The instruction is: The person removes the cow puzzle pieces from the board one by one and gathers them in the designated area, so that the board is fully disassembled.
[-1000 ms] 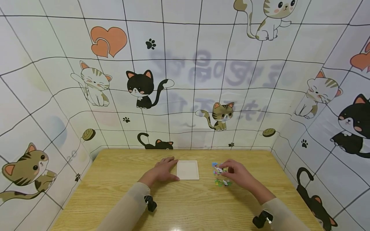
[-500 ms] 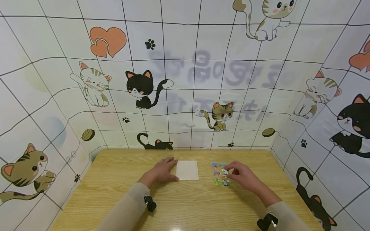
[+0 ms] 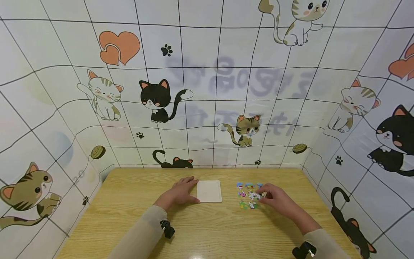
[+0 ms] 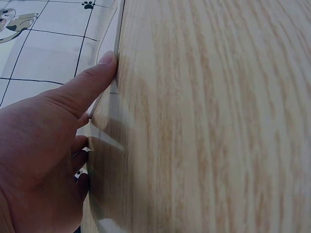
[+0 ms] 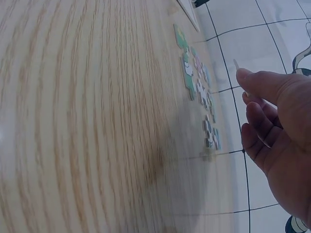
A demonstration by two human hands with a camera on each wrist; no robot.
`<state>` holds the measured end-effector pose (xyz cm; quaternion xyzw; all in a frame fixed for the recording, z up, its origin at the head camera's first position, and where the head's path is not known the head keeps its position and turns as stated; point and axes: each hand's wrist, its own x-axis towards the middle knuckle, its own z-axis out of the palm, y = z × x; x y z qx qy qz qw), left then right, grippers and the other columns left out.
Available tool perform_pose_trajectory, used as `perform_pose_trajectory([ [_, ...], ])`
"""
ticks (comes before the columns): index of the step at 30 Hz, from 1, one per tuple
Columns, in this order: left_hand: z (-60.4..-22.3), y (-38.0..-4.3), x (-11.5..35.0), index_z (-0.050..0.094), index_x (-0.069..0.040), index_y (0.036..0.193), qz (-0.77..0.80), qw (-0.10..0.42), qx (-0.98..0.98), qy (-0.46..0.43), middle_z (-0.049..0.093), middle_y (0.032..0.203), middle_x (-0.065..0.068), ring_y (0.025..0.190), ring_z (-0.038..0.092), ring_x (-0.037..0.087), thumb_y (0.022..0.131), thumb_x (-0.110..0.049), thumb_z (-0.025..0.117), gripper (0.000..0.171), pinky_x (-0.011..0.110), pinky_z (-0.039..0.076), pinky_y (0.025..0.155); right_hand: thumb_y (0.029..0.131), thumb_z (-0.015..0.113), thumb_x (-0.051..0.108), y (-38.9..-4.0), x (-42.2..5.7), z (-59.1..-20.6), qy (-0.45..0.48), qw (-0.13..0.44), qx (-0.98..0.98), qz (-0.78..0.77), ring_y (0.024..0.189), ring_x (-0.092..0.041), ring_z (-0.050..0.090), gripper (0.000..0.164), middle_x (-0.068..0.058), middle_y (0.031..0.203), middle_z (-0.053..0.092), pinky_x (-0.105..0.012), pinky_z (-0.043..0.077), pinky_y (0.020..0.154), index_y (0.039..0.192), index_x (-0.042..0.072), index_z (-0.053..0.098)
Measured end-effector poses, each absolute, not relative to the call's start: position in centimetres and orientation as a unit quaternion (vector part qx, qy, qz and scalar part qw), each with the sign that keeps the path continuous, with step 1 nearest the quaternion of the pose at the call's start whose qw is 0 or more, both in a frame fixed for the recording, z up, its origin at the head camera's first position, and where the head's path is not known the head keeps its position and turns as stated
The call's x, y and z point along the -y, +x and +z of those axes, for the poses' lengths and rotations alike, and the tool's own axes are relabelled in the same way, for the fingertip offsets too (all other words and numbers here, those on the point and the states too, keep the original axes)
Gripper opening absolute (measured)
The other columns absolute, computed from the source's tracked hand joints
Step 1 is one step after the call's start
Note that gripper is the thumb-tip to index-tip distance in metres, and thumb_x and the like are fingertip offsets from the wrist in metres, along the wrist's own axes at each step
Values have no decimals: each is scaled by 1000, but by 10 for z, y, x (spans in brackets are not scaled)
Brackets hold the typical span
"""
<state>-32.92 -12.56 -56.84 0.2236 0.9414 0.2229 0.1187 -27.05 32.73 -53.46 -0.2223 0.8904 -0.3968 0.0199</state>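
Observation:
In the head view, a pale, square puzzle tray [image 3: 209, 191] lies flat on the table. My left hand [image 3: 180, 191] rests against its left side, thumb at the near corner and fingers at the far one; the left wrist view shows the thumb [image 4: 90, 85] stretched along the edge. To the tray's right, colourful jigsaw pieces [image 3: 242, 194] lie spread in loose rows. My right hand [image 3: 275, 198] is over their right side. Between its thumb and forefinger it pinches a thin jigsaw piece [image 5: 236, 63], seen edge-on in the right wrist view; its picture side is hidden there.
The wooden table [image 3: 194, 230] is enclosed by white cloth walls [image 3: 200, 82] printed with grid lines and cartoon cats. A black wrist mount [image 3: 167, 229] sits on the left sleeve, and another mount [image 3: 304, 250] on the right.
My right hand has moved right and slightly nearer across the jigsaw pieces, uncovering more of them. My left hand stays at the tray.

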Motion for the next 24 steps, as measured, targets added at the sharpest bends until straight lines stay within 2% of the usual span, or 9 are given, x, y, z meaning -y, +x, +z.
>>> perform_pose_trajectory([
  [9,-567,-328,126,41,-14,173,227,121,-940,224,28,180,16,165,24,47,94,-55,87,100,72,24,127,102,80,8,-266,-338,-534,-218,36,-896,-384,80,-12,50,26,-9,117,69,-29,45,66,127,1,77],
  [24,-566,-326,126,41,-13,173,235,123,-938,221,28,180,16,165,23,47,94,-54,87,100,71,22,128,99,85,10,-266,-351,-547,-188,40,-915,-353,79,-7,52,30,-4,112,70,-28,48,64,127,3,78],
])
